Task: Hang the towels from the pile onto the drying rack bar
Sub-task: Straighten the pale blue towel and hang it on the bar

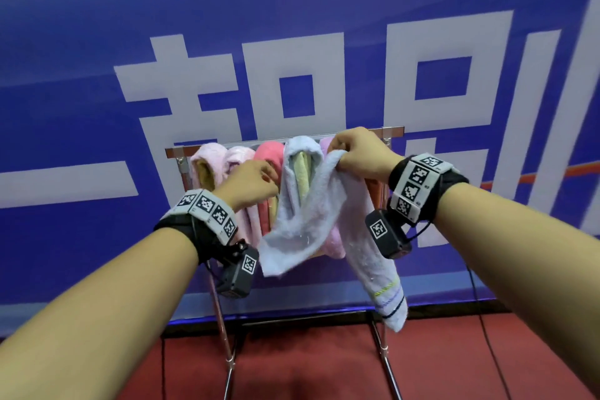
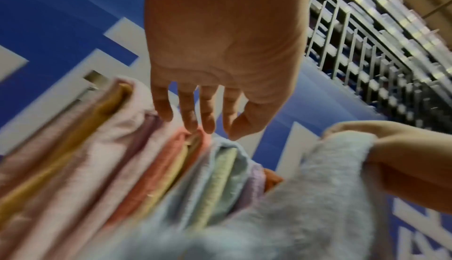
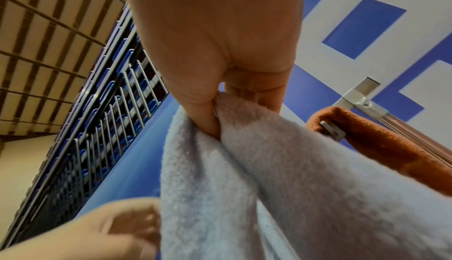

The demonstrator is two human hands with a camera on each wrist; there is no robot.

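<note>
Pale blue towel (image 1: 311,204): pinched at top by right hand (image 1: 354,153), hanging near drying rack bar (image 1: 394,130). Left hand (image 2: 220,55): released, fingers straight, w/ tips at hung towels (image 1: 227,159).

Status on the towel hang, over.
Right hand pinches blue towel, not yet over bar. Left hand open near hung towels. Bar crowded.

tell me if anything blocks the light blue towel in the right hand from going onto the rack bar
Mostly crowding. The right hand pinches the light blue towel at the bar, but hung towels already fill most of it. The left hand sits at those. An orange towel hangs nearer the right end.
</note>
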